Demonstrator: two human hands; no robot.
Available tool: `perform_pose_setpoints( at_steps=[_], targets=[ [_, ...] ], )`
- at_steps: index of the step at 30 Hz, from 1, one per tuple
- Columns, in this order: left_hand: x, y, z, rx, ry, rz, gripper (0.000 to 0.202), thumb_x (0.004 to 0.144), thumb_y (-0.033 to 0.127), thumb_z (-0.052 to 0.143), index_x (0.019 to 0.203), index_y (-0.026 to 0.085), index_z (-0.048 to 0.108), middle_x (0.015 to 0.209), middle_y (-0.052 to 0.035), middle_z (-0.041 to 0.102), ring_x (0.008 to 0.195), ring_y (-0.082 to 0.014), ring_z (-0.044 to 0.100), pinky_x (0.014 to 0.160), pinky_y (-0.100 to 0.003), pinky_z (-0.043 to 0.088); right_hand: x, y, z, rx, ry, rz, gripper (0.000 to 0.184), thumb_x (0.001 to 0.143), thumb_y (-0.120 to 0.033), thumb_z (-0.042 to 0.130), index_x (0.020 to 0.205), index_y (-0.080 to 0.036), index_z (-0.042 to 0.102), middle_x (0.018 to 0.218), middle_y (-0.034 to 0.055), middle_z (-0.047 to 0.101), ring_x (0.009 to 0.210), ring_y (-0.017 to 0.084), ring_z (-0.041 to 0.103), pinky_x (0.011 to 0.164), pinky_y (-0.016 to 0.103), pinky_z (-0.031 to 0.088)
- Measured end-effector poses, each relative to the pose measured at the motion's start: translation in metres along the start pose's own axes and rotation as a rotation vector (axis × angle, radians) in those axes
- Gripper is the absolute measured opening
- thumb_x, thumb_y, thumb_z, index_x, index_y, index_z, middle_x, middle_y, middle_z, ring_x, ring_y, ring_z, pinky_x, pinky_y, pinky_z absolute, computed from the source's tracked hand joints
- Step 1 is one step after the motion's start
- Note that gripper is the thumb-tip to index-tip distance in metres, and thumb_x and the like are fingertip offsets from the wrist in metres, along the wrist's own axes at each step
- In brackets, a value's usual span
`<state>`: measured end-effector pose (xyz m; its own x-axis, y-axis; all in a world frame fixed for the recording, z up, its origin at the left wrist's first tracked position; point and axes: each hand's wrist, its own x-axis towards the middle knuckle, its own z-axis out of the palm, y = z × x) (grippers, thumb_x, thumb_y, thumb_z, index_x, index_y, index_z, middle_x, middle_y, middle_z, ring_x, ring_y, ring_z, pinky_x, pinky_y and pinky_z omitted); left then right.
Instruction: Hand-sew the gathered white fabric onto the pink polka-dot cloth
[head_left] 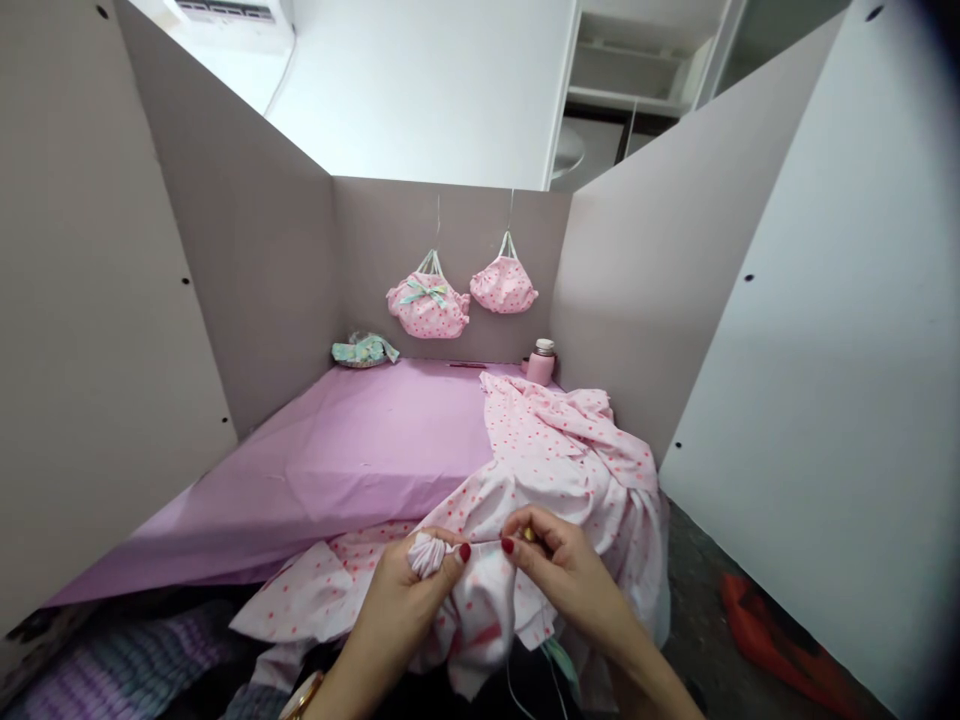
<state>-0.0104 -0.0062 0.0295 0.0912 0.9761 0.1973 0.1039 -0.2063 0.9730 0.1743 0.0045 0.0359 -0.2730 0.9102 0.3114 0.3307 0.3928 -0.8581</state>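
Pink fabric with red dots (480,610) lies over my lap and runs up onto the table. My left hand (412,580) is closed, thumb pressed on the fabric's edge, and a gathered bunch of pale cloth (426,556) sticks up between its fingers. Facing it, my right hand (555,560) pinches the same edge, a short stretch of which is pulled straight between both hands. A small gold-coloured piece (529,534) shows at my right fingers. Any needle is too small to see. Below hangs a thin pale thread (517,695).
Grey panels (450,220) enclose a table with a lilac cover (390,420). Two dotted pink pouch-like pieces (429,305) hang at the back. A pink jar (541,365) stands back right, green patterned cloth (365,350) back left. Something red (780,640) lies on the floor at right.
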Motion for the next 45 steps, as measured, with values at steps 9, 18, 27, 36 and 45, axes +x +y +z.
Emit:
perform_pose_setpoints(
  at_steps=[9,18,27,36,45],
  targets=[
    [0.001,-0.001,-0.003,0.076,-0.012,0.071,0.017,0.077,0.03,0.058,0.073,0.015,0.065,0.06,0.0001,0.062,0.055,-0.0142,0.052,0.053,-0.021,0.04,-0.009,-0.024,0.003,-0.259,0.005,-0.227,0.02,0.087,-0.017,0.043,0.089,-0.017,0.062,0.083,0.004,0.066,0.076,0.016,0.06,0.069,0.024,0.042],
    [0.002,0.0,-0.005,0.098,-0.027,0.1,0.019,0.079,0.028,0.055,0.083,0.016,0.069,0.069,-0.0023,0.068,0.063,-0.0176,0.058,0.061,-0.024,0.045,-0.009,-0.022,0.007,-0.284,-0.026,-0.234,0.025,0.082,-0.008,0.045,0.096,-0.018,0.064,0.089,0.0049,0.067,0.081,0.017,0.061,0.072,0.027,0.045],
    [0.001,0.006,-0.005,0.101,-0.021,0.099,0.018,0.077,0.028,0.056,0.082,0.017,0.069,0.069,-0.0029,0.07,0.064,-0.0188,0.06,0.061,-0.024,0.045,-0.008,-0.021,0.007,-0.26,-0.022,-0.205,0.027,0.082,-0.009,0.047,0.097,-0.02,0.067,0.088,0.0046,0.068,0.081,0.018,0.061,0.073,0.028,0.045],
    [0.0,0.006,-0.006,0.116,-0.045,0.133,0.02,0.078,0.029,0.055,0.081,0.016,0.07,0.064,-0.0019,0.068,0.058,-0.017,0.057,0.055,-0.022,0.043,-0.007,-0.021,0.004,-0.24,-0.051,-0.114,0.033,0.082,-0.015,0.051,0.114,-0.019,0.058,0.078,0.0025,0.067,0.064,0.016,0.058,0.061,0.025,0.045],
    [0.0,0.003,-0.004,0.147,-0.021,0.121,0.019,0.077,0.031,0.056,0.076,0.016,0.068,0.062,-0.0017,0.066,0.055,-0.0157,0.055,0.052,-0.022,0.041,-0.007,-0.021,0.005,-0.123,-0.071,-0.136,0.03,0.082,-0.009,0.049,0.103,-0.021,0.066,0.092,0.0057,0.069,0.084,0.019,0.063,0.075,0.03,0.048]
  ],
)
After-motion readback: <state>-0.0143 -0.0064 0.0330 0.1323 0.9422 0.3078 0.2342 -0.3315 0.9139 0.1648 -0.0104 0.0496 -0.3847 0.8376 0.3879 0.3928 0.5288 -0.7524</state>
